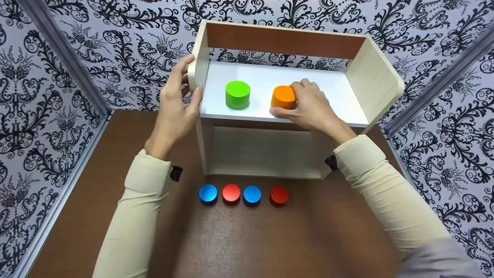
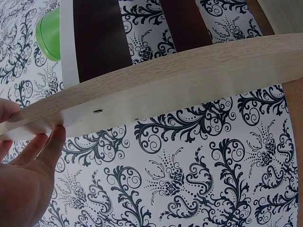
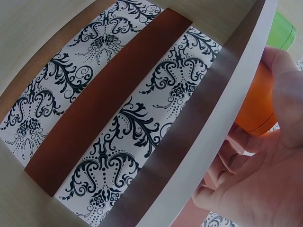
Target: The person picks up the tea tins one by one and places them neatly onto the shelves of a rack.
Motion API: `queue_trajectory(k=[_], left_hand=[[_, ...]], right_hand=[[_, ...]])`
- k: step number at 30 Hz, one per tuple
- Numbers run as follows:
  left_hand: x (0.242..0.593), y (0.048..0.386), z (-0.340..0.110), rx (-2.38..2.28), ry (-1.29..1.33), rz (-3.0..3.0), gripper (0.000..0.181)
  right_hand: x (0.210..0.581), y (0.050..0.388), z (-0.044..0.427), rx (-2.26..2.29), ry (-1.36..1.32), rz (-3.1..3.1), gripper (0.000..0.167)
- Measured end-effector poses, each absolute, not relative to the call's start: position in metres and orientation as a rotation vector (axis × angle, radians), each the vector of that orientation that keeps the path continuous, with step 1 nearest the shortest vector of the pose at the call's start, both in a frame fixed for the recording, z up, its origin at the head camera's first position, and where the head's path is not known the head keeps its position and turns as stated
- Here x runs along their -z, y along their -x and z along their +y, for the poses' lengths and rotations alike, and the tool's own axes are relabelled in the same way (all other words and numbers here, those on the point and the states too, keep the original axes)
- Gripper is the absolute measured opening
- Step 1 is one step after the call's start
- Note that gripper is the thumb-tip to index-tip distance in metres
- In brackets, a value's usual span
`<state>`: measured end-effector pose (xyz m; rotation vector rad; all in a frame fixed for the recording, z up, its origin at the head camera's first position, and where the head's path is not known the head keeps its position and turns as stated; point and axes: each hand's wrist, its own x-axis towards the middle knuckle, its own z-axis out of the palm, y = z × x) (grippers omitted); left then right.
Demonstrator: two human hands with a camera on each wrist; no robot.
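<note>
On the white upper shelf (image 1: 258,73) of a small wooden shelf unit, my right hand (image 1: 314,106) holds an orange cylinder (image 1: 283,97), thumb in front and fingers around its right side. The right wrist view shows the orange cylinder (image 3: 258,101) against the palm side of the fingers, just beyond the shelf's white edge (image 3: 222,113). To its left a green cylinder (image 1: 237,95) stands upright on the same shelf. My left hand (image 1: 175,102) grips the unit's left side panel (image 1: 197,65), thumb on the front edge, fingers on the outer face (image 2: 94,116).
In front of the unit on the brown table (image 1: 231,239) stands a row of short round pieces: blue (image 1: 208,194), red (image 1: 231,193), blue (image 1: 252,195) and red (image 1: 278,196). Below the shelf is an open lower compartment (image 1: 262,150). Patterned walls (image 1: 444,96) surround the table.
</note>
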<state>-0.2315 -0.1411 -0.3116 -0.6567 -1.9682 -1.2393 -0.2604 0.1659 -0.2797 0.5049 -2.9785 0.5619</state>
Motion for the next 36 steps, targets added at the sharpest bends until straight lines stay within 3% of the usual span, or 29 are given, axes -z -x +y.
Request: queue_trajectory(k=[17, 36], left_hand=[[0.3111, 0.2312, -0.1405, 1.271, 0.624, -1.978, 0.056], [0.3113, 0.2322, -0.1413, 1.227, 0.659, -1.959, 0.055]], right_hand=[[0.2798, 0.2607, 0.1644, -0.586, -0.485, -2.980, 0.080], [0.2786, 0.2522, 0.1740, -0.687, -0.442, -2.980, 0.099]])
